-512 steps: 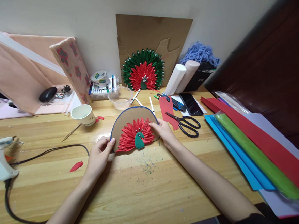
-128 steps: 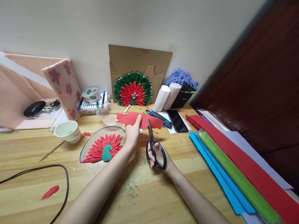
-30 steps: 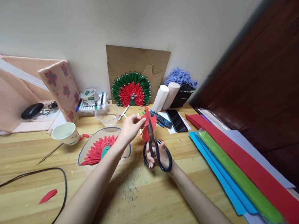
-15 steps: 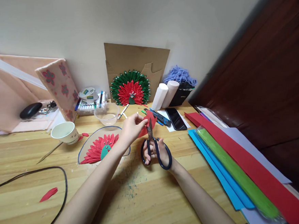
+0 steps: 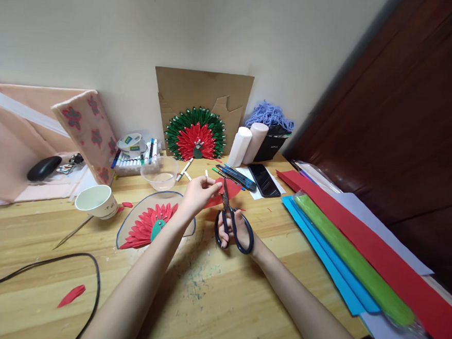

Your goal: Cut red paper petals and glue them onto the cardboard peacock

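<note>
My left hand (image 5: 198, 192) pinches a small piece of red paper (image 5: 230, 187) above the wooden table (image 5: 217, 298). My right hand (image 5: 241, 231) grips black-handled scissors (image 5: 230, 222), blades pointing up into the red paper. Just left of my left wrist lies a half-round cardboard piece (image 5: 153, 221) with a blue edge, red paper petals and a green peacock body. A finished red-and-green peacock fan (image 5: 195, 135) leans on cardboard (image 5: 204, 93) at the wall.
Long red, green and blue paper sheets (image 5: 352, 250) lie at the right. A paper cup (image 5: 94, 200), clear bowl (image 5: 159, 172), markers (image 5: 134, 158), phone (image 5: 264, 180), pens (image 5: 233, 176), two white rolls (image 5: 247, 142) and a black cable (image 5: 48, 270) surround the work spot. A loose red petal (image 5: 70, 295) lies front left.
The scissor handles have come closer together over the last second. The red piece has tilted flatter and lower between my hands. The view has shifted slightly.
</note>
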`<state>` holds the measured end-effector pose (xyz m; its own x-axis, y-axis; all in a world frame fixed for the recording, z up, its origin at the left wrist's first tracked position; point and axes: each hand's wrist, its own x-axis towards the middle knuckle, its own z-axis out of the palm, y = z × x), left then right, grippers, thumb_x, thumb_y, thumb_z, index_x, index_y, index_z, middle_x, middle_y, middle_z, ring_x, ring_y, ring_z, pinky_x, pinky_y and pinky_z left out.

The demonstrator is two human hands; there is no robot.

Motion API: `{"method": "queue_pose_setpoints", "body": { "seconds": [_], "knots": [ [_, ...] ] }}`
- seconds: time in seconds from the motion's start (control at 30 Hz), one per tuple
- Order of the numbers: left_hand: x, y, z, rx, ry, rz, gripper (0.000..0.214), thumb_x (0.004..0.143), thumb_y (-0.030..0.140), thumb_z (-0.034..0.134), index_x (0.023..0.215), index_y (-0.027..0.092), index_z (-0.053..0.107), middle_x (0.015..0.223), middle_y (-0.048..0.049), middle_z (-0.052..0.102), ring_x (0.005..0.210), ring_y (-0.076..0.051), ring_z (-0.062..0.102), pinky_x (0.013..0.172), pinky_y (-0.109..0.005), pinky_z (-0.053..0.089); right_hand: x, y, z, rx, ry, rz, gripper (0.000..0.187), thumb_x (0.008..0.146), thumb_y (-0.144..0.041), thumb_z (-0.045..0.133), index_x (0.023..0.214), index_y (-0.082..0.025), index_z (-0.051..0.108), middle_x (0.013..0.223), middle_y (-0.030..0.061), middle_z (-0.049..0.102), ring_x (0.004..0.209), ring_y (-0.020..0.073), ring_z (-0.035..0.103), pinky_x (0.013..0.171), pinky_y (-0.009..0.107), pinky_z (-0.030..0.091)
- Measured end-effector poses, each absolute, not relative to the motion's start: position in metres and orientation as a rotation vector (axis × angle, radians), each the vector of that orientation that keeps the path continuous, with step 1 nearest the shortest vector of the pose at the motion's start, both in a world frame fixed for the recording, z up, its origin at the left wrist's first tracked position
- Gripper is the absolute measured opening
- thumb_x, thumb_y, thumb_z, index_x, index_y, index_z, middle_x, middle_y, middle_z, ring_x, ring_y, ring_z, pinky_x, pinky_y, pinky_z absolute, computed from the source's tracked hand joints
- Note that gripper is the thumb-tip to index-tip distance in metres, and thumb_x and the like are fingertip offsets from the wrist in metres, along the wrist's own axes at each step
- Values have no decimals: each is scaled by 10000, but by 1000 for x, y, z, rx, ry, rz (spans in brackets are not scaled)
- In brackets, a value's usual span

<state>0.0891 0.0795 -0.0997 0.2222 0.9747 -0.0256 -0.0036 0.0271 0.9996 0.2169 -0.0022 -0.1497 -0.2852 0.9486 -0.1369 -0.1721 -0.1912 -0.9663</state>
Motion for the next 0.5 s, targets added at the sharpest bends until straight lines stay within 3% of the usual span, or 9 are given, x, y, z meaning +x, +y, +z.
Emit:
{"method": "queue_pose_setpoints", "body": {
  "seconds": [0.2, 0.5],
  "knots": [
    [89, 80, -102, 1270, 1046, 1008, 324, 546, 387, 765, 610, 123, 588, 497, 12, 577, 476, -85, 487, 528, -228, 381, 214, -1, -157, -1032, -1102, 1670, 747, 495, -898, 404, 723, -188, 454, 409, -81, 453, 326, 97, 465, 390, 214, 376],
    [84, 83, -102, 1246, 1050, 976, 327, 535, 373, 780, 606, 118, 588, 506, 10, 565, 492, -90, 505, 550, -237, 411, 217, 8, -168, -934, -1012, 1796, 638, 480, -782, 620, 676, -203, 435, 415, -105, 410, 284, 66, 389, 284, 190, 351]
  ]
}}
